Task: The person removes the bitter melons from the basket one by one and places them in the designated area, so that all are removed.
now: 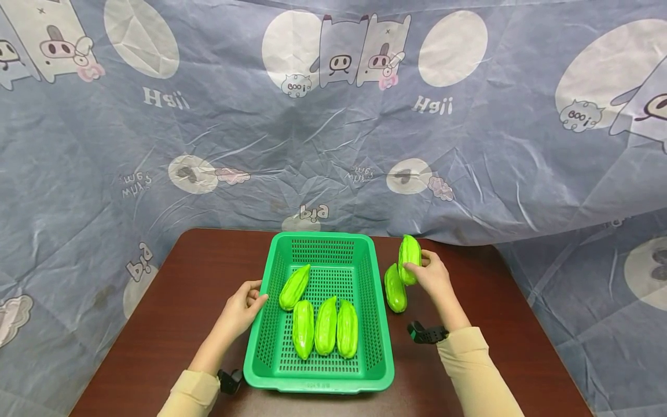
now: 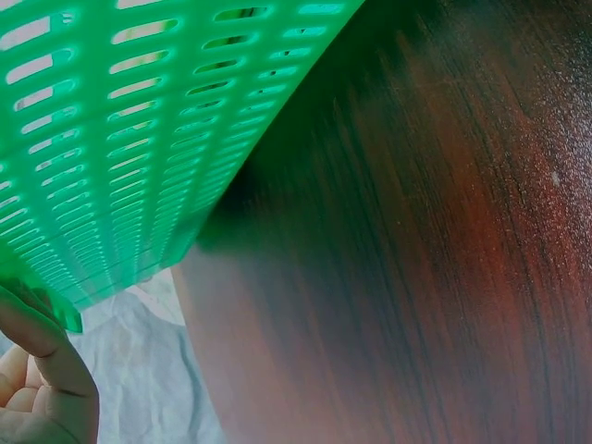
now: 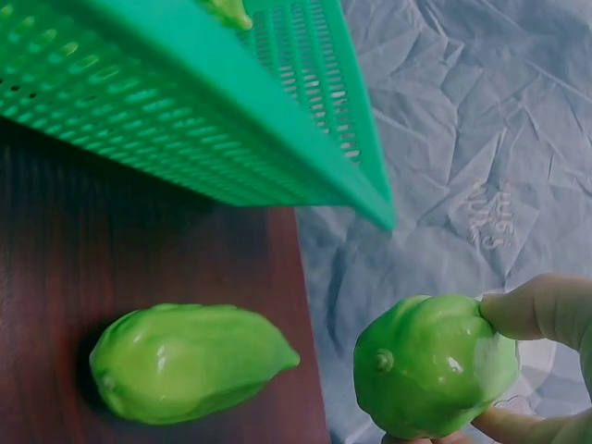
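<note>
A green plastic basket (image 1: 318, 384) with slotted walls holds several glossy, light-green ridged gourds (image 1: 325, 326), one tilted at the upper left. My left hand (image 1: 244, 308) grips the basket's left rim, fingers curled at its edge, as the left wrist view (image 2: 51, 375) also shows. To the right of the basket, my right hand (image 1: 431, 275) holds a gourd (image 1: 410, 258) between thumb and fingers, raised above the table. Another gourd (image 3: 190, 363) lies on the table between that hand and the basket's right wall.
The dark red-brown wooden table (image 1: 208, 260) extends on both sides of the basket. A wrinkled blue-grey cloth (image 1: 292, 145) printed with cartoon figures hangs behind the table and down its sides. Each wrist wears a black strap (image 1: 427, 333).
</note>
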Action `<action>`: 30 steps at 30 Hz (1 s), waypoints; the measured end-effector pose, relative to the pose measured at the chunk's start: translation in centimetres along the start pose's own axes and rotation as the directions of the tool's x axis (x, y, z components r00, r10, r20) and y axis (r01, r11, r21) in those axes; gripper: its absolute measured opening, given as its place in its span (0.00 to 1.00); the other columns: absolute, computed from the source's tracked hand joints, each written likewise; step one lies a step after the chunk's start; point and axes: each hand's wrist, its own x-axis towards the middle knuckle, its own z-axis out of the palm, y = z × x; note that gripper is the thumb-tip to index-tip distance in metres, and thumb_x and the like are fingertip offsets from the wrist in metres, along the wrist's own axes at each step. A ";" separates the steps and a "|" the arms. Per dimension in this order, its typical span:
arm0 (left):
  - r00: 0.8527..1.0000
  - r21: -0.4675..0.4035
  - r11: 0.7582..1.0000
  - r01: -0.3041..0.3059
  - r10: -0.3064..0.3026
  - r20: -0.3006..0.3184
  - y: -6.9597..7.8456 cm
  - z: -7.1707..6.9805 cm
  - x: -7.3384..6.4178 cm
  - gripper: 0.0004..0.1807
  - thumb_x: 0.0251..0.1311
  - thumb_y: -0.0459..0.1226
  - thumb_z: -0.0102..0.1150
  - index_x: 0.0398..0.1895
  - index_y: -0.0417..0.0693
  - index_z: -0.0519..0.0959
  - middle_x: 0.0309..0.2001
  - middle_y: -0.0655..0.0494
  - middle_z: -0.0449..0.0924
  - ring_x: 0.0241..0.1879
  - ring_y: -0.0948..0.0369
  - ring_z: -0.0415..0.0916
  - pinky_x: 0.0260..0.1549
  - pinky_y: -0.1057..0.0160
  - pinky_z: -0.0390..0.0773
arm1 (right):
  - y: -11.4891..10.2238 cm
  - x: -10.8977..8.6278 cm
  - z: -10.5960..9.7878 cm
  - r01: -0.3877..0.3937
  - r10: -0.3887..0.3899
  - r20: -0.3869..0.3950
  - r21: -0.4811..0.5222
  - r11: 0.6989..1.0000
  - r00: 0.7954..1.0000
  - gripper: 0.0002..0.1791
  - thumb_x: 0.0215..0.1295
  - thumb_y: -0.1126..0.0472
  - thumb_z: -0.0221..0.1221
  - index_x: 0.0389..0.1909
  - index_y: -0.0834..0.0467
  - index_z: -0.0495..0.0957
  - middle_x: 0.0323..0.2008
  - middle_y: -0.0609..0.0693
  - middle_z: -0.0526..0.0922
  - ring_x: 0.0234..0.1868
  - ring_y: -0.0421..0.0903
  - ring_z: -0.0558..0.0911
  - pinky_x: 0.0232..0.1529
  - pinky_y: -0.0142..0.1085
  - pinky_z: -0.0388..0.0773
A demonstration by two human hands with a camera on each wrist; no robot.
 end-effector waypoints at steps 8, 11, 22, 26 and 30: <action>1.000 0.003 1.000 0.000 0.000 -0.006 -0.1 0.0 0.0 0.24 0.66 0.40 0.54 0.62 0.40 0.66 0.39 0.52 0.73 0.33 0.62 0.70 0.32 0.64 0.72 | 1.7 -0.2 -0.3 -0.027 0.027 0.014 -0.011 1.000 1.000 0.41 0.63 0.52 0.56 0.70 0.66 0.49 0.61 0.68 0.65 0.59 0.61 0.68 0.53 0.51 0.70; 1.000 0.000 1.000 0.001 -0.001 -0.008 -0.2 0.0 0.1 0.24 0.66 0.40 0.54 0.61 0.40 0.66 0.39 0.52 0.73 0.33 0.61 0.70 0.32 0.64 0.72 | 2.3 -0.2 -0.3 -0.034 0.035 0.011 -0.022 0.999 0.999 0.41 0.63 0.52 0.56 0.70 0.66 0.49 0.61 0.69 0.65 0.60 0.62 0.68 0.54 0.51 0.69; 1.000 -0.007 1.000 0.000 0.000 -0.015 -0.2 0.1 0.2 0.23 0.65 0.40 0.55 0.61 0.41 0.67 0.38 0.52 0.72 0.33 0.61 0.70 0.31 0.64 0.72 | 5.1 0.0 0.0 -0.054 0.054 0.022 -0.034 0.998 0.998 0.41 0.63 0.53 0.55 0.69 0.69 0.49 0.60 0.71 0.64 0.59 0.63 0.68 0.54 0.51 0.70; 1.000 -0.004 1.000 0.000 0.000 -0.017 -0.2 0.1 0.2 0.23 0.65 0.40 0.55 0.61 0.41 0.67 0.38 0.52 0.72 0.33 0.61 0.70 0.31 0.64 0.72 | 5.8 0.1 0.3 -0.062 0.064 0.031 -0.042 0.997 0.997 0.40 0.64 0.54 0.55 0.69 0.70 0.49 0.60 0.72 0.63 0.59 0.64 0.68 0.54 0.51 0.70; 1.000 0.000 1.000 0.000 0.000 -0.017 -0.1 0.1 0.2 0.23 0.65 0.40 0.54 0.61 0.40 0.67 0.38 0.52 0.73 0.33 0.62 0.71 0.31 0.64 0.72 | 6.5 0.1 0.5 -0.066 0.068 0.034 -0.042 0.997 0.997 0.39 0.64 0.55 0.55 0.68 0.71 0.49 0.60 0.73 0.64 0.58 0.65 0.68 0.53 0.51 0.70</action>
